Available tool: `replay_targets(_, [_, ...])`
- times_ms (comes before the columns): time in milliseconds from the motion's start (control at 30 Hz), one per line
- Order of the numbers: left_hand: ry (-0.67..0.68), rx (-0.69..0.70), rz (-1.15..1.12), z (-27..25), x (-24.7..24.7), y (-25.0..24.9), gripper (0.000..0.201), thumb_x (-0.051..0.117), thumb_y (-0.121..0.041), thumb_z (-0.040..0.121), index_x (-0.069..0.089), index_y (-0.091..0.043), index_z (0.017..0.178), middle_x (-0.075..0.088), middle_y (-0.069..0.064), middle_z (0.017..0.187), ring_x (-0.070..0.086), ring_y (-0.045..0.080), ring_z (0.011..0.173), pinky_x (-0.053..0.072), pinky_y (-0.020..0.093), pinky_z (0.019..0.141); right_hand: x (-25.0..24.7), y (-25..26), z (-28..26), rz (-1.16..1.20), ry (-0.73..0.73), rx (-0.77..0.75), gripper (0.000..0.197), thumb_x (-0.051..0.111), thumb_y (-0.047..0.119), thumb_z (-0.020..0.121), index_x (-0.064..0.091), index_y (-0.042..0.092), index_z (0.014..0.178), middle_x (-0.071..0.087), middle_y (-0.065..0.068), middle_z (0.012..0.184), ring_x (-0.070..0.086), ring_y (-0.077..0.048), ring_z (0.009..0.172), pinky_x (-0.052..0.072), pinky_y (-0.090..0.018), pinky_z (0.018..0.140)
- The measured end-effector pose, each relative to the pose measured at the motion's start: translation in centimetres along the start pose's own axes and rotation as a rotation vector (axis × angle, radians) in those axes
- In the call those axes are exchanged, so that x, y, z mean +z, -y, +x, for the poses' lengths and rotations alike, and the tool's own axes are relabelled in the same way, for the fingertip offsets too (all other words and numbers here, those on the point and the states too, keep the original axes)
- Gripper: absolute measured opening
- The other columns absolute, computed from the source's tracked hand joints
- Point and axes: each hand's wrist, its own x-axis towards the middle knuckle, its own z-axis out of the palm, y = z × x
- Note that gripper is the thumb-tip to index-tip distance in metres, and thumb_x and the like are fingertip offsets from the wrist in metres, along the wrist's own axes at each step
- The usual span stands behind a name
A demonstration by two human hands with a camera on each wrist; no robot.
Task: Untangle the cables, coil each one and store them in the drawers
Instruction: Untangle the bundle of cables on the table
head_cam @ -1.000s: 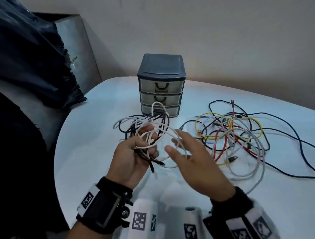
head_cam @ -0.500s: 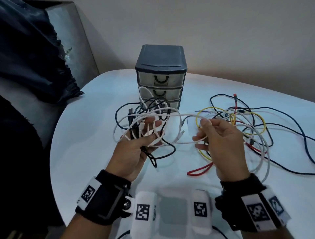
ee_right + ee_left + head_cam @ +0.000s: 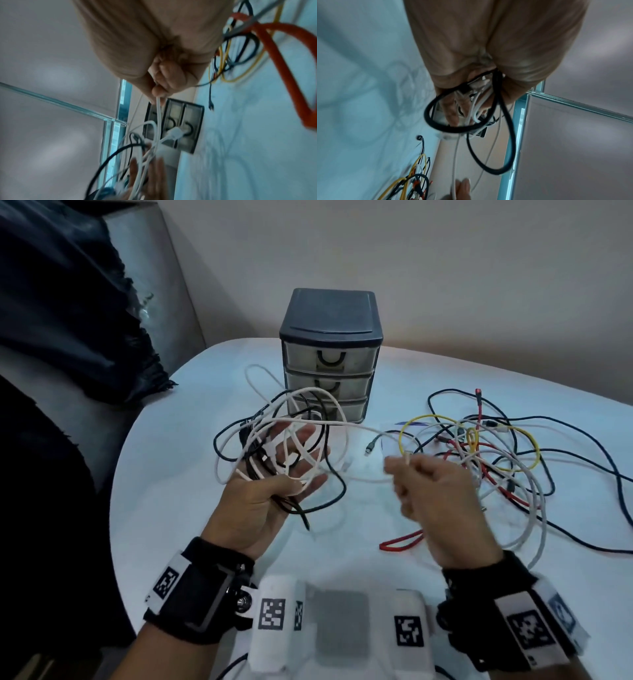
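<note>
1. since half a second ago: left hand [image 3: 274, 474] is now lying palm up with its fingers spread straight, where they were curling round the bundle; right hand [image 3: 435, 498] is sitting lower and nearer the person.
2. bundle of white and black cables [image 3: 291, 436]: draping in loops over the opened left palm and between its fingers, held above the table [image 3: 342, 542]; a black end is hanging below the hand.
3. white cable [image 3: 363, 428]: running from the bundle across to the right hand, whose thumb and fingertips [image 3: 157, 92] are pinching it; the remaining fingers are curling in.
4. white plug [image 3: 175, 133]: dangling between the two hands in the right wrist view.
5. tangle of cables [image 3: 496, 453]: yellow, red, black, blue and white, lying on the table just beyond and right of the right hand; a red loop [image 3: 400, 542] is lying near that wrist.
6. drawer unit [image 3: 330, 350]: three drawers, all closed, standing on the table behind the left hand.
7. dark cloth [image 3: 68, 302]: hanging at far left.
</note>
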Motion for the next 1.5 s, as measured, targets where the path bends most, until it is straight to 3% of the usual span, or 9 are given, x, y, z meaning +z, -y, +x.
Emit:
replay_targets(233, [-0.006, -0.052, -0.104, 0.2, 0.8, 0.2, 0.06, 0.043, 0.007, 0.08, 0.055, -0.015, 0.135, 0.062, 0.011, 0.134, 0.06, 0.04, 0.12, 0.049, 0.05, 0.099, 1.5, 0.6, -2.0, -0.162, -0.246, -0.504, 0.009, 0.073, 0.011, 0.086, 0.07, 0.019, 0.082, 0.069, 0.005, 0.08, 0.061, -0.007, 0.067, 0.046, -0.014, 0.058])
replay_targets(533, [0.122, -0.122, -0.169, 0.0, 0.7, -0.7, 0.07, 0.031, 0.012, 0.074, 0.061, -0.019, 0.128, 0.063, 0.007, 0.134, 0.063, 0.035, 0.116, 0.055, 0.045, 0.092, 1.3, 0.5, -0.8, 0.013, -0.322, -0.421, 0.011, 0.067, 0.015, 0.092, 0.069, 0.026, 0.09, 0.071, 0.009, 0.087, 0.064, 0.0, 0.081, 0.047, -0.012, 0.069])
replay_targets(667, [0.188, -0.174, -0.148, -0.1, 0.7, -0.6, 0.063, 0.042, 0.009, 0.067, 0.076, -0.024, 0.108, 0.068, 0.006, 0.126, 0.07, 0.031, 0.104, 0.059, 0.04, 0.074, 0.2, 1.0, -0.2, 0.242, 0.052, -0.018, 0.028, 0.057, 0.033, 0.094, 0.066, 0.017, 0.116, 0.076, -0.005, 0.102, 0.07, -0.02, 0.098, 0.053, -0.035, 0.085])
replay_targets(767, [0.259, -0.171, -0.013, -0.3, 0.4, -0.3, 0.06, 0.055, 0.007, 0.058, 0.078, -0.026, 0.102, 0.073, 0.006, 0.114, 0.074, 0.026, 0.09, 0.06, 0.036, 0.064, 0.6, 1.6, -1.0, 0.46, 0.374, 0.219, 0.052, 0.046, 0.051, 0.088, 0.066, 0.01, 0.112, 0.073, -0.017, 0.094, 0.068, -0.026, 0.071, 0.053, -0.034, 0.062])
replay_targets(867, [0.317, -0.123, 0.193, -0.2, -0.3, -0.1, 0.056, 0.064, 0.01, 0.06, 0.077, -0.023, 0.103, 0.076, 0.008, 0.1, 0.074, 0.025, 0.077, 0.059, 0.032, 0.058, 0.9, 1.0, -1.3, 0.386, 0.464, 0.135, 0.047, 0.058, 0.043, 0.087, 0.068, 0.0, 0.102, 0.064, -0.015, 0.069, 0.052, -0.02, 0.05, 0.041, -0.024, 0.046])
replay_targets(1067, [0.339, -0.031, 0.381, -0.4, -1.2, -0.3, 0.046, 0.074, -0.001, 0.066, 0.074, -0.025, 0.106, 0.073, 0.012, 0.104, 0.07, 0.027, 0.091, 0.057, 0.035, 0.078, -0.1, 1.3, -1.0, 0.028, 0.174, -0.157, 0.024, 0.067, 0.033, 0.082, 0.075, 0.012, 0.072, 0.041, -0.003, 0.048, 0.032, -0.011, 0.045, 0.028, -0.018, 0.045])
replay_targets(1200, [0.239, 0.031, 0.435, 0.0, -1.1, -0.8, 0.032, 0.077, -0.009, 0.069, 0.074, -0.022, 0.097, 0.074, 0.009, 0.097, 0.069, 0.023, 0.079, 0.053, 0.026, 0.063, -1.6, 1.6, -0.2, 0.043, -0.037, -0.322, 0.026, 0.061, 0.023, 0.096, 0.075, 0.014, 0.076, 0.048, -0.019, 0.061, 0.038, -0.02, 0.051, 0.036, -0.026, 0.049])
replay_targets(1300, [0.176, 0.029, 0.385, 0.2, -1.2, -1.2, 0.045, 0.089, -0.036, 0.06, 0.075, -0.023, 0.101, 0.074, 0.008, 0.093, 0.068, 0.02, 0.072, 0.052, 0.025, 0.056, -3.2, 1.8, 0.8, 0.109, -0.192, -0.354, 0.022, 0.061, 0.016, 0.095, 0.077, 0.021, 0.08, 0.055, -0.01, 0.065, 0.049, -0.016, 0.059, 0.045, -0.029, 0.057])
replay_targets(1500, [0.092, -0.023, 0.241, 0.4, -0.7, -1.1, 0.053, 0.089, -0.043, 0.059, 0.074, -0.027, 0.108, 0.073, 0.01, 0.104, 0.072, 0.024, 0.081, 0.059, 0.036, 0.064, -2.9, 1.5, 0.7, 0.02, -0.029, -0.385, 0.026, 0.062, 0.001, 0.092, 0.07, 0.018, 0.11, 0.074, -0.002, 0.103, 0.067, -0.013, 0.096, 0.057, -0.022, 0.078])
